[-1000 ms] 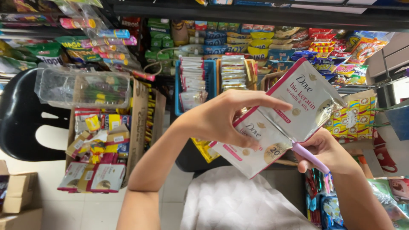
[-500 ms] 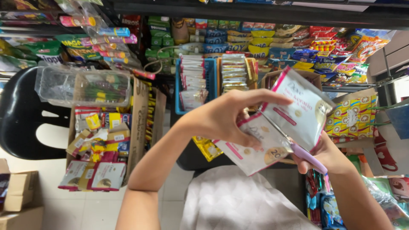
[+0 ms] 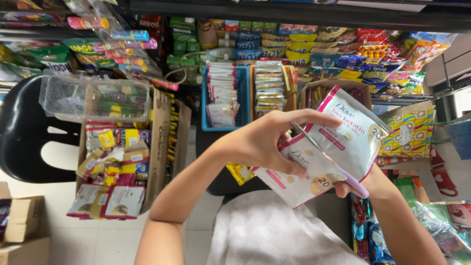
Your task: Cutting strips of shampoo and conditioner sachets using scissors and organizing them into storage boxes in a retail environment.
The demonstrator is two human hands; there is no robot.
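My left hand (image 3: 267, 140) grips a joined strip of white and pink sachets (image 3: 338, 145) at chest height, fingers over its upper edge. My right hand (image 3: 375, 184) sits mostly hidden behind the strip and holds scissors with a lilac handle (image 3: 354, 184). The scissors' metal blade (image 3: 308, 139) runs along the seam between two sachets.
A cardboard box of packets (image 3: 117, 167) stands at the left with a clear plastic container (image 3: 93, 98) on top. A black plastic chair (image 3: 24, 132) is at far left. Blue and orange bins of sachets (image 3: 245, 95) and hanging snack bags (image 3: 373, 54) fill the back. White cloth (image 3: 274, 235) lies below.
The sachet strip has tilted and shifted slightly right, and the scissors' blade has slid further along the seam between the sachets. Both hands stay on it.
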